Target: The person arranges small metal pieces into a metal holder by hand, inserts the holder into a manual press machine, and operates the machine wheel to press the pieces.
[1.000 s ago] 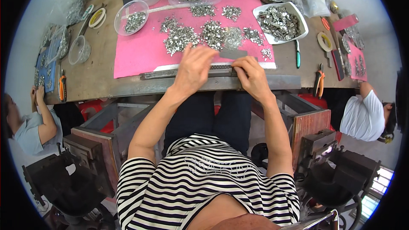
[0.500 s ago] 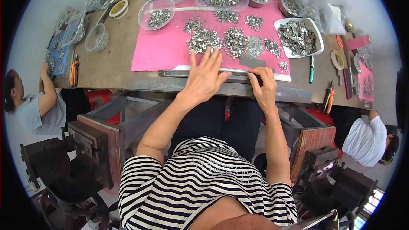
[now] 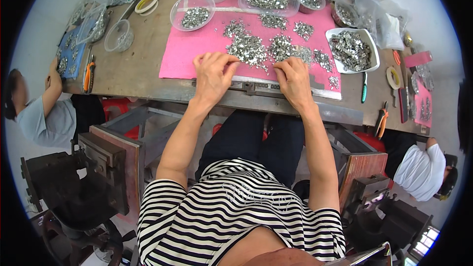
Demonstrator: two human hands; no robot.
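My left hand point(image 3: 213, 78) is at the left edge of a heap of small shiny metal pieces point(image 3: 248, 50) on the pink mat point(image 3: 180, 56). Its thumb and index finger come together in a pinch. My right hand point(image 3: 295, 80) bends over the near side of another metal-piece heap point(image 3: 281, 47), its thumb and fingertips also drawn together. Whatever either pinch holds is too small or hidden to make out. Between my wrists, a long narrow metal bar fixture point(image 3: 250, 87) lies along the table's front edge, partly covered by my hands.
A large clear tub point(image 3: 243, 6), a round clear bowl point(image 3: 177, 22) and a white dish point(image 3: 377, 61) hold metal pieces. A green-handled tool point(image 3: 364, 88) and orange-handled pliers point(image 3: 380, 122) lie to the right. Tape rolls point(image 3: 147, 3) sit back left. Co-workers sit at both sides.
My left hand has moved left and closed from spread fingers to a pinch. My right hand has left the bar and moved up-left to the heaps. More of the bar's middle shows.
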